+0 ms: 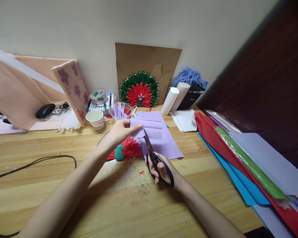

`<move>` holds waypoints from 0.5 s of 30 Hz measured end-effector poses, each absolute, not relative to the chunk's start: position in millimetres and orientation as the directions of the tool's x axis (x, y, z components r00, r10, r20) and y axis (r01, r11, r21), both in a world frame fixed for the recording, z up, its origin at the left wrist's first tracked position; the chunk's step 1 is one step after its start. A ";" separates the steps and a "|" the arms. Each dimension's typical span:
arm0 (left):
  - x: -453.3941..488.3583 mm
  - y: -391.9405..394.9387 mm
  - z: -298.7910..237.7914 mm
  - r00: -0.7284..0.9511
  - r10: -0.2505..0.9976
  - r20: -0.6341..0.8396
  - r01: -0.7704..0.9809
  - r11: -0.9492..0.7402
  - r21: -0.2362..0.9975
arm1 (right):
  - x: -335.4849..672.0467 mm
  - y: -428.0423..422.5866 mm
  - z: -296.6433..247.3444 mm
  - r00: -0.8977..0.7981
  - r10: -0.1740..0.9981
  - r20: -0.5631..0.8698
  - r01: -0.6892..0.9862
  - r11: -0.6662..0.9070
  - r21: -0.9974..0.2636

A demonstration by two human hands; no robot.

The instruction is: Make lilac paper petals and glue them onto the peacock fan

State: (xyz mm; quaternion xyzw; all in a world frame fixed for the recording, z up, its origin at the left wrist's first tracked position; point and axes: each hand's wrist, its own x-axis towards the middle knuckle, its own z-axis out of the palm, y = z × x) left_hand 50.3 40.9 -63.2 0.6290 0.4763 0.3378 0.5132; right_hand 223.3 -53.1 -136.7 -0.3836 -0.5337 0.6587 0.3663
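Note:
My left hand [125,129] pinches the left end of a folded strip of purple crepe paper [149,123] between thumb and fingers. In my right hand [161,167] is a pair of black-handled scissors [150,150], fingers through the loops and blades pointing up toward the lower edge of the strip. The blades look nearly closed. A larger purple sheet [167,145] lies on the table beneath. Below my left hand rests a red paper peacock [130,148] with a green head, partly covered by my wrist and the paper.
A finished-looking green and red paper peacock [139,91] leans on a cardboard sheet [149,59]. A clear bowl [113,114] holds purple pieces, beside a paper cup [95,119] and markers [99,107]. White rolls [170,100] stand behind. Coloured paper [225,155] lies along the right.

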 end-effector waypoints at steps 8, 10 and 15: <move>56.3 38.1 -65.7 0.236 0.971 0.028 0.263 -0.091 0.961 | 224.2 -54.6 -139.2 -0.467 0.875 -0.125 -0.031 -0.157 -0.987; 57.4 37.3 -69.0 0.207 0.975 0.083 0.278 -0.140 0.950 | 223.9 -55.3 -137.7 -0.477 0.871 -0.115 -0.021 -0.142 -0.990; 61.4 35.1 -75.7 0.200 0.968 0.154 0.258 -0.204 0.944 | 223.2 -56.6 -133.4 -0.482 0.872 -0.088 -0.026 -0.114 -0.993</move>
